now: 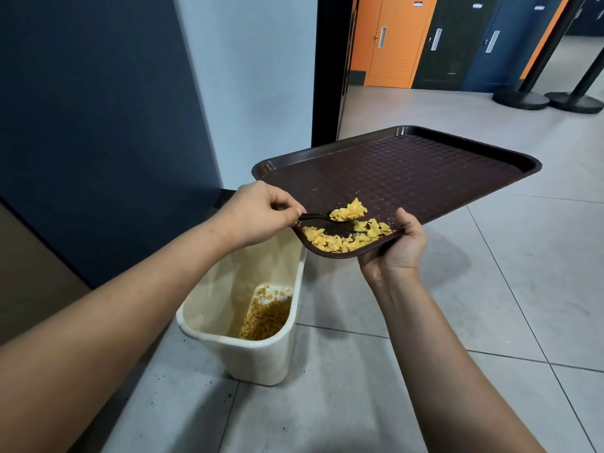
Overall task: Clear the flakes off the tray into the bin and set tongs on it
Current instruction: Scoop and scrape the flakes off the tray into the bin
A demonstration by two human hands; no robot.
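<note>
My right hand [397,248] grips the near edge of a dark brown tray [408,171], thumb on top, holding it tilted over a cream bin [258,351]. Yellow flakes [340,241] lie heaped in the tray's low near corner. My left hand [261,212] pinches the handle of a black spoon [313,217], whose bowl carries a mound of flakes [349,210] just above that corner. More flakes [266,317] lie at the bottom of the bin. No tongs are in view.
The bin stands on a grey tiled floor beside a dark blue and white wall [98,125]. A black door frame [327,70] is behind the tray. Orange and dark lockers [392,44] and two black post bases [549,98] stand far right.
</note>
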